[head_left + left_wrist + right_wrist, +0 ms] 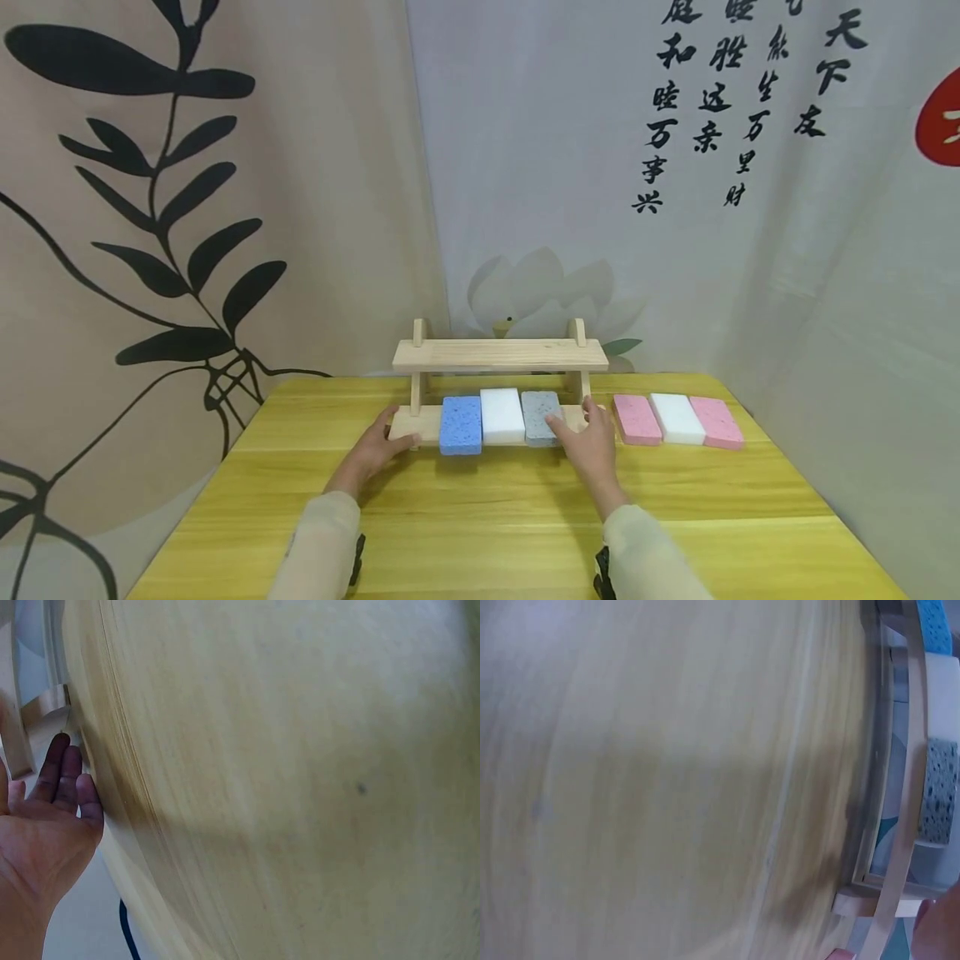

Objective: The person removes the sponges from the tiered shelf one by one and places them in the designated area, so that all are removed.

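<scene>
We see the left hand pinching the left end of a pale wooden rack, thumb partly spread from nearly straight fingers. The right hand pinches the rack's right end, its thumb close by a grey sponge. On the lower shelf we find a pitted blue sponge, a smooth white block and that grey one, side by side. Right of the rack, a pink sponge, a second white block and another pink sponge lie on the wood-grained table.
</scene>
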`<control>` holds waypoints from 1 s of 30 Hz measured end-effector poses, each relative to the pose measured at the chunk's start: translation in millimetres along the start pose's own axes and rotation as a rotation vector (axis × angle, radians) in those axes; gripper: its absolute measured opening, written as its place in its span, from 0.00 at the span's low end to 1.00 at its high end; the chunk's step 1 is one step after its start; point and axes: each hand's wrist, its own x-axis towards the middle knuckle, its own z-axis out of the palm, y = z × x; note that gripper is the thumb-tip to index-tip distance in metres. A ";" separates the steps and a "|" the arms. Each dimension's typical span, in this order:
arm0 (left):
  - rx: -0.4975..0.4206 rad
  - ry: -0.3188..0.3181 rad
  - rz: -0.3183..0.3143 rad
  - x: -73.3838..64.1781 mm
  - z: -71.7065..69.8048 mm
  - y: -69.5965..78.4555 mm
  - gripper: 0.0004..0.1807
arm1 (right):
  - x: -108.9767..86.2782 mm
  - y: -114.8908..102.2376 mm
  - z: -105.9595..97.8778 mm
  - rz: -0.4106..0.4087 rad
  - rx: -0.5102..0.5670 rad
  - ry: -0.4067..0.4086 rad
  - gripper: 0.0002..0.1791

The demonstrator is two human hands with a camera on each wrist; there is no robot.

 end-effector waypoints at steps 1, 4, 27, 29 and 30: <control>0.000 0.001 -0.003 0.0 0.0 0.0 0.50 | -1.4 -0.5 2.3 0.003 -0.002 -0.003 0.49; 0.007 -0.001 -0.002 0.1 -0.3 0.0 0.50 | -5.0 -1.0 8.5 0.014 -0.009 -0.018 0.51; -0.001 0.011 -0.006 -2.4 0.1 2.4 0.49 | -18.0 -0.6 29.2 0.055 -0.121 -0.037 0.54; 0.004 0.010 -0.001 -2.4 0.0 2.3 0.49 | -18.6 -1.0 29.8 0.056 -0.126 -0.039 0.54; 0.003 0.008 -0.001 -2.4 0.0 2.1 0.50 | -18.8 -0.8 30.1 0.060 -0.128 -0.043 0.54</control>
